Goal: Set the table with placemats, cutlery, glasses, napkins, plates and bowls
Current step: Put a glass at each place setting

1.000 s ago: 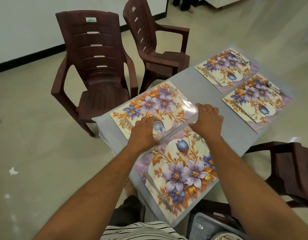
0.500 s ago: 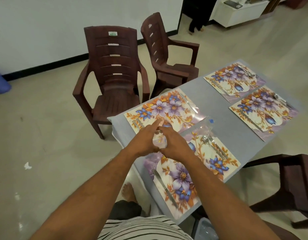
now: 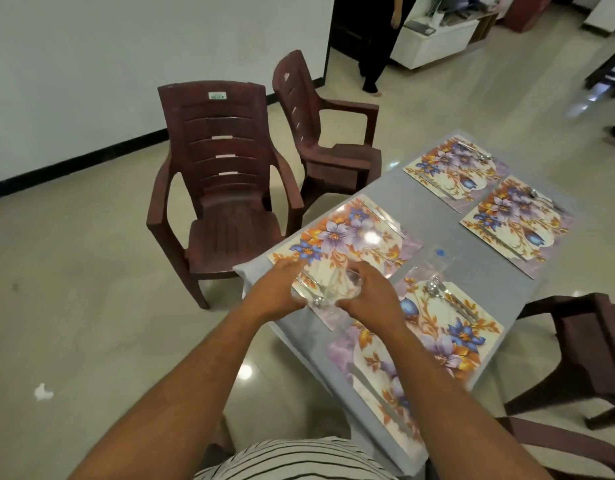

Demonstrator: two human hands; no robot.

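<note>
A clear glass sits between my two hands, just above the near corner of a floral placemat. My left hand grips its left side and my right hand curls round its right side. A second clear glass with a blue sticker stands on the grey table between the mats. A spoon and fork lie on the nearest placemat. Two more placemats with cutlery lie at the far end.
Two brown plastic chairs stand at the table's left side, and another chair at its right. A person stands at the back by a white cabinet. A scrap of paper lies on the floor.
My hands left the nearest placemat and came together round the clear glass over the left mat. The second glass now stands between the mats. My view rose and shifted left.
</note>
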